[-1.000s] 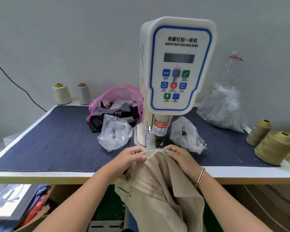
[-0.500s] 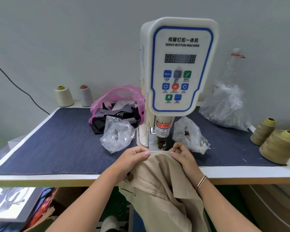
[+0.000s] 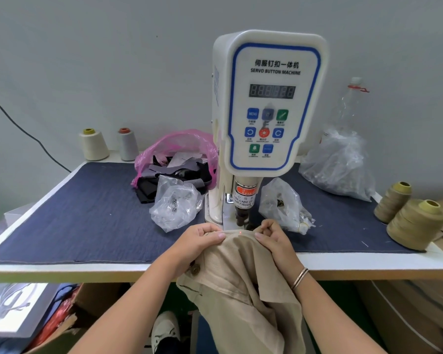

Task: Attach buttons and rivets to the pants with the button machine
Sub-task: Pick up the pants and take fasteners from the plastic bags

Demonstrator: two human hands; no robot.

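Note:
The beige pants point(image 3: 238, 282) hang over the table's front edge, their top edge lying under the head of the white servo button machine point(image 3: 269, 103). A red laser dot shows on the cloth just below the machine's punch point(image 3: 242, 218). My left hand point(image 3: 197, 244) pinches the cloth's top edge to the left of the dot. My right hand point(image 3: 274, 241) pinches it to the right. A brown button point(image 3: 195, 270) sits on the pants below my left hand.
Clear plastic bags point(image 3: 175, 205) point(image 3: 284, 205) lie on either side of the machine on the blue denim mat point(image 3: 87, 213). A pink bag of scraps point(image 3: 174, 159) and a large clear bag point(image 3: 340, 164) stand behind. Thread cones point(image 3: 414, 223) stand at the right, two more point(image 3: 92, 144) at the back left.
Both hands have slid the top edge of the pants forward under the punch. The red laser dot now falls on the cloth between my hands.

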